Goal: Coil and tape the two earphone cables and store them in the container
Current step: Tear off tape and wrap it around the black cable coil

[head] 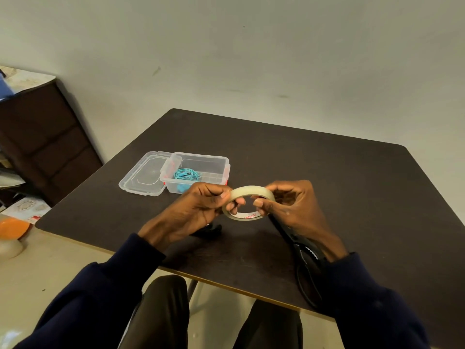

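A roll of pale tape (249, 192) is held above the dark table (339, 185) between both hands. My left hand (193, 210) pinches its left side, with a finger through the ring. My right hand (294, 207) grips its right side, thumb on the inner rim. A clear plastic container (201, 159) stands open behind the hands, with a coiled turquoise earphone cable (187, 174) inside. Its clear lid (143, 175) lies flat to the left. A small black object (211, 230), partly hidden under my left hand, lies on the table; what it is cannot be told.
Black scissors (302, 253) lie on the table under my right wrist, handles near the front edge. A dark wooden cabinet (42, 137) stands at the left. An orange object (12, 229) sits on the floor at the lower left. My knees show below the table edge.
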`<state>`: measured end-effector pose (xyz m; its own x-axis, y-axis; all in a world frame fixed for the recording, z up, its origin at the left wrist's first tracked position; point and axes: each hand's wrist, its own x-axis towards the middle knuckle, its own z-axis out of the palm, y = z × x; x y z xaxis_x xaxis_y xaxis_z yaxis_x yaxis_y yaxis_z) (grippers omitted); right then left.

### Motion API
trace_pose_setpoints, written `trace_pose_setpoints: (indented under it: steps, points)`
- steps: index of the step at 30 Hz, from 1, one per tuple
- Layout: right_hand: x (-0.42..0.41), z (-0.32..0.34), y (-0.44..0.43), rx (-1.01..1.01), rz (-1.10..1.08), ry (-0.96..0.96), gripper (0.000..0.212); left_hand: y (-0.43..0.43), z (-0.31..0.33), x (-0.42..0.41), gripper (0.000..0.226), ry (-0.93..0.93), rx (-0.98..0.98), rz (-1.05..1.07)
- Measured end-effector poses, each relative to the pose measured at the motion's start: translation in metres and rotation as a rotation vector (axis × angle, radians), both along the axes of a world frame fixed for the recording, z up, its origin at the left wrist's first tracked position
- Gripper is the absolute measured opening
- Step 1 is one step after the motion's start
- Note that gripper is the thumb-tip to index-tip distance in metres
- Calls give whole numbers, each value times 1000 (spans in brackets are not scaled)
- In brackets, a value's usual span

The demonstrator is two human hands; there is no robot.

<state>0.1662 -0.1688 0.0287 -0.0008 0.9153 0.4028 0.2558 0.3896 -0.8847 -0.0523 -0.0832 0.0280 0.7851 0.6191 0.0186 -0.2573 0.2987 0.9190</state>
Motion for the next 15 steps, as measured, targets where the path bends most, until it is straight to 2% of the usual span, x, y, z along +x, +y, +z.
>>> trace_pose_setpoints:
  steps: [4, 7, 11, 15]
  points:
    - [-4, 1, -3, -1, 5, 29, 19, -1, -5, -7, 20, -20, 39, -85]
    - [-5, -1, -7, -3, -8, 70, 19, -1, -8, -12, 35, -53, 61, -161]
    - [-11, -2, -9, 17, -43, 72, 21, -2, -8, -19, 29, -47, 122, -205]
    - [-14, 0, -13, 12, -31, 75, 22, 1, -6, -29, 39, -15, 65, -225]
